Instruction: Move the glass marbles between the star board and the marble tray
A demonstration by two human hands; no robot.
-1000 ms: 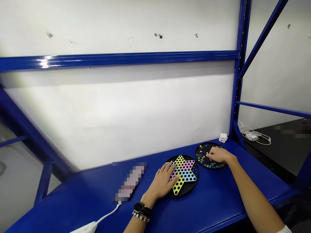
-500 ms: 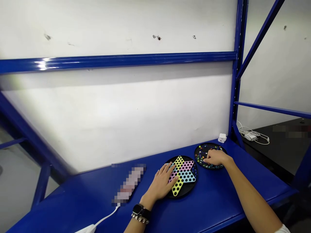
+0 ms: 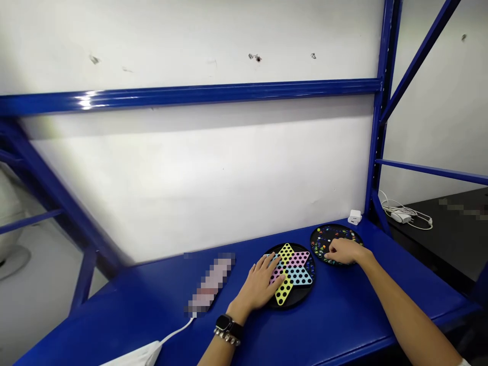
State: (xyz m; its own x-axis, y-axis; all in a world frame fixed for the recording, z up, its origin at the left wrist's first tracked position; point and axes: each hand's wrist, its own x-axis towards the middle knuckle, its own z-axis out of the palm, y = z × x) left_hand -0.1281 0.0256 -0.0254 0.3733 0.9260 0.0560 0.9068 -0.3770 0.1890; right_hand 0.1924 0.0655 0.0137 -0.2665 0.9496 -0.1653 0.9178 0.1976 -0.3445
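My left hand [image 3: 260, 282] lies with fingers stretched over the left side of a Chinese checkers board [image 3: 299, 276], a yellow, pink and blue star full of holes in a round black base. Dark blue marbles [image 3: 310, 266] show in the base at the board's right edge. My right hand [image 3: 345, 251] reaches into a round black tray [image 3: 312, 235] behind and to the right, where many coloured marbles [image 3: 318, 249] lie. Its fingers are curled down together at the marbles; whatever is between the fingertips is hidden.
On the blue shelf [image 3: 160, 284] a blurred-out flat device [image 3: 211, 284] is plugged into a white cable [image 3: 176, 329]. A white charger [image 3: 355, 217] stands by the right post [image 3: 375, 137]. Beyond the frame, a coiled white cable [image 3: 404, 213] lies on a black table [image 3: 450, 234].
The view has shifted slightly, so everything sits a little further right. Both hands keep nearly the same places over the board and the tray.
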